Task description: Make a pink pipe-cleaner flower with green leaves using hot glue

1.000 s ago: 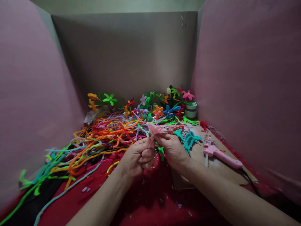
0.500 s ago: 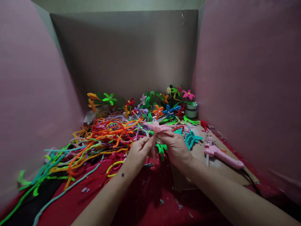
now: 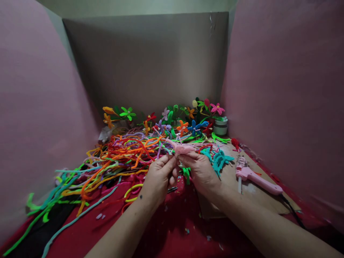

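A pale pink pipe-cleaner flower is held up in front of me, its petals spreading above my fingertips. My left hand pinches it from below on the left side, with thumb and fingers closed. From the right, my right hand has its thumb and fingers closed at the flower's base. The fingers hide the spot where the petals come together. Behind the right hand a bright green pipe-cleaner piece shows in part, and a teal pipe-cleaner piece lies to its right.
A tangled heap of colourful pipe cleaners covers the left and middle. At right, a pink glue gun rests on a cardboard sheet. Finished flowers and a small round pot stand along the back. Pink panels flank both sides.
The pink flower has tipped, so its petals now show more from the side. The left hand's fingers have curled in beneath it. The whole view has shifted slightly.
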`<state>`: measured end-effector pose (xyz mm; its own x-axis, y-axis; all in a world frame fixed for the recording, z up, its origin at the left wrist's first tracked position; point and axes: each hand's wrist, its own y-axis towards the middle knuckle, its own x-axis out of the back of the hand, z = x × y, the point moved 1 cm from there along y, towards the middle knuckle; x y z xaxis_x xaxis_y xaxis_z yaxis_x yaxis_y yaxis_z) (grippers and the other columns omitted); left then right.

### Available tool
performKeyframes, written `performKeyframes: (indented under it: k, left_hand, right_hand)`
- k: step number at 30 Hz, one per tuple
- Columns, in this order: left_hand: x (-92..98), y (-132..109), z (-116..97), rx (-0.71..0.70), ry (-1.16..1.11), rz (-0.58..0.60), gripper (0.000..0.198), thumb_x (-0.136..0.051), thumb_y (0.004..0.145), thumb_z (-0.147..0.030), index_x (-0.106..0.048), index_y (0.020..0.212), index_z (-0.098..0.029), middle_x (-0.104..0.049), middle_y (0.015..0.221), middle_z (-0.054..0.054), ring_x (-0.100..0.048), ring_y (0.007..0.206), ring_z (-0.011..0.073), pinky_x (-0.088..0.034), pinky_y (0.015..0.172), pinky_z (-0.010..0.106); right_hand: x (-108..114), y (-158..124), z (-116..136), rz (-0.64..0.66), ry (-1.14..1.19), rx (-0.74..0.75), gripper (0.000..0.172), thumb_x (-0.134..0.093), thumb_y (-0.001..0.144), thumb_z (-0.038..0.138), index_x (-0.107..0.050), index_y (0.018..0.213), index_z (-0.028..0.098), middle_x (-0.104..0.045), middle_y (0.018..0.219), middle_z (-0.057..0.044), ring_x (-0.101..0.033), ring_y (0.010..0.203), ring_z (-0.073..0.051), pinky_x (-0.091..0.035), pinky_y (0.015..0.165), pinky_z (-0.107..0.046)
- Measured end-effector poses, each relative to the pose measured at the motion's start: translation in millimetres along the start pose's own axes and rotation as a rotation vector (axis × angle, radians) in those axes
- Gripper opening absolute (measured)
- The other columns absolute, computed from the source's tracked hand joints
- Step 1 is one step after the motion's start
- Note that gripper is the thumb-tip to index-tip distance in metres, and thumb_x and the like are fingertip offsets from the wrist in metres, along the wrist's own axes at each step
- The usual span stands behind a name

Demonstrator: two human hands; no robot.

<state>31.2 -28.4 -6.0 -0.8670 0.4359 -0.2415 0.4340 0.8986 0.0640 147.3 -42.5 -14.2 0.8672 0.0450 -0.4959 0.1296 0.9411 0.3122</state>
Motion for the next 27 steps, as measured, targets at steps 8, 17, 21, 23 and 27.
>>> performKeyframes:
  k: [8,17,21,23,27]
  left_hand:
    - [15.7,5,-7,0.207,-0.068,0.328,0.026,-0.054,0.078,-0.038,-0.054,0.071,-0.014,-0.038,0.045,-0.008,-0.019,0.031,0.0006,-0.018,0.031,0.014]
    - [11.0,4,2,-0.404,0.789,-0.089,0.018,-0.056,0.077,-0.036,-0.054,0.082,-0.019,-0.050,0.063,-0.004,-0.043,0.054,0.0094,-0.036,0.054,0.020]
    - [12.0,2,5,-0.467,0.938,-0.087,0.016,-0.043,0.084,-0.033,-0.052,0.081,-0.020,-0.046,0.063,-0.004,-0.040,0.054,0.0097,-0.034,0.055,0.021]
    - [11.7,3,4,-0.436,0.921,-0.104,0.017,-0.040,0.086,-0.033,-0.051,0.081,-0.020,-0.044,0.060,-0.004,-0.039,0.052,0.0096,-0.033,0.053,0.020]
    - [12.3,3,0,-0.416,0.890,-0.129,0.019,-0.040,0.086,-0.032,-0.052,0.080,-0.019,-0.046,0.062,-0.003,-0.040,0.055,0.0097,-0.033,0.055,0.021]
  right_hand:
    - [-1,0,2,0.056,-0.019,-0.046,0.009,-0.068,0.066,0.021,-0.072,0.074,0.020,-0.064,0.070,0.001,-0.055,0.072,-0.016,-0.043,0.075,-0.032]
    - [3,-2,3,-0.033,-0.252,0.160,0.011,-0.065,0.072,0.026,-0.073,0.079,0.023,-0.065,0.086,-0.002,-0.053,0.095,-0.020,-0.038,0.089,-0.036]
    - [5,-1,2,-0.002,-0.314,0.190,0.014,-0.064,0.073,0.028,-0.072,0.084,0.024,-0.064,0.090,-0.001,-0.053,0.092,-0.019,-0.038,0.088,-0.035]
    - [5,0,4,0.040,-0.324,0.133,0.015,-0.064,0.073,0.030,-0.072,0.084,0.024,-0.065,0.083,0.000,-0.054,0.083,-0.018,-0.041,0.082,-0.035]
    - [6,2,6,0.083,-0.279,-0.008,0.018,-0.063,0.072,0.034,-0.073,0.079,0.021,-0.063,0.066,0.001,-0.052,0.062,-0.014,-0.042,0.063,-0.030]
